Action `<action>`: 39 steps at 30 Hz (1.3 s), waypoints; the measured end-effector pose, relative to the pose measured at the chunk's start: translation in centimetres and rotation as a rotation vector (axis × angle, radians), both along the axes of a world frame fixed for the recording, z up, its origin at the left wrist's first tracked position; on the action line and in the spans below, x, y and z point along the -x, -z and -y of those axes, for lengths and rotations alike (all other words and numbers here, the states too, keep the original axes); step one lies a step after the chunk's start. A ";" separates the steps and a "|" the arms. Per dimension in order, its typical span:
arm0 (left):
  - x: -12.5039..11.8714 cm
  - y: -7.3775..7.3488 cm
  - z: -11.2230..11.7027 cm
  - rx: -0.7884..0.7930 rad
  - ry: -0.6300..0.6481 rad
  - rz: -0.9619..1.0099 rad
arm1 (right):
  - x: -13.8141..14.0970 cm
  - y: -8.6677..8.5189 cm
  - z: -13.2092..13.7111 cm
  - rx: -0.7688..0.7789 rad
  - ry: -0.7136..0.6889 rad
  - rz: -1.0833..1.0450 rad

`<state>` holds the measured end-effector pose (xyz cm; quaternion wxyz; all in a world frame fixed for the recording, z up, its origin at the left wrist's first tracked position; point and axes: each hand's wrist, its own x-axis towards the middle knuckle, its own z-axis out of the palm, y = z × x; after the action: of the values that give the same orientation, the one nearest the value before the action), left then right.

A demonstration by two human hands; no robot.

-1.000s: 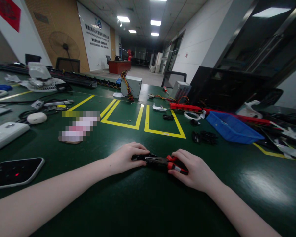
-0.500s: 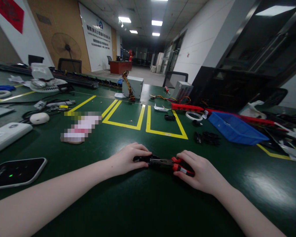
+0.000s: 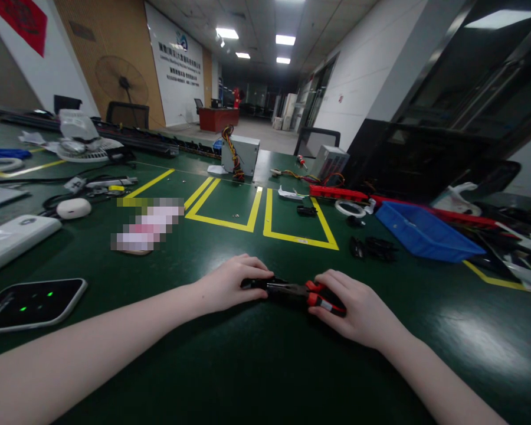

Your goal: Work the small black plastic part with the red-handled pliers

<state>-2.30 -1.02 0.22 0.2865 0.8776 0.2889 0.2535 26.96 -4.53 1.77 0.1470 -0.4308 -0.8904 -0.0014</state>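
Observation:
A pair of pliers (image 3: 292, 290) with red and black handles lies flat on the green table (image 3: 248, 366), close to its near edge. My left hand (image 3: 228, 283) rests on the table with its fingers curled over a small black part (image 3: 253, 283) at the jaw end. My right hand (image 3: 358, 310) is closed round the red handles. Both hands touch the table top.
Yellow tape boxes (image 3: 265, 215) mark the table beyond my hands. A blue tray (image 3: 418, 233) stands at the right with small black parts (image 3: 374, 248) before it. A dark device with green lights (image 3: 29, 304) and a white box (image 3: 13, 239) lie at the left. Power supplies (image 3: 241, 154) stand further back.
My hands and the pliers have stayed in place; the view shifted slightly. The light on the dark device went from red to green.

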 end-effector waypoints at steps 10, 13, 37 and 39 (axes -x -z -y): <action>0.1 0.2 -0.3 -0.032 0.039 -0.026 | -0.4 0.1 -0.2 -0.031 -0.023 0.030; 0.1 0.0 -0.1 -0.047 0.039 -0.031 | -0.5 0.2 -0.3 -0.082 -0.030 0.014; 0.4 0.5 -0.3 -0.102 0.065 -0.095 | -0.8 0.1 -0.4 -0.296 -0.118 -0.022; 0.4 0.5 -0.4 -0.105 0.066 -0.093 | -0.8 0.1 -0.3 -0.273 -0.122 -0.030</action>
<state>-2.68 -0.66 -0.29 0.2347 0.9113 0.2590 0.2175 27.75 -4.26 1.67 0.2173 -0.3519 -0.9041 -0.1072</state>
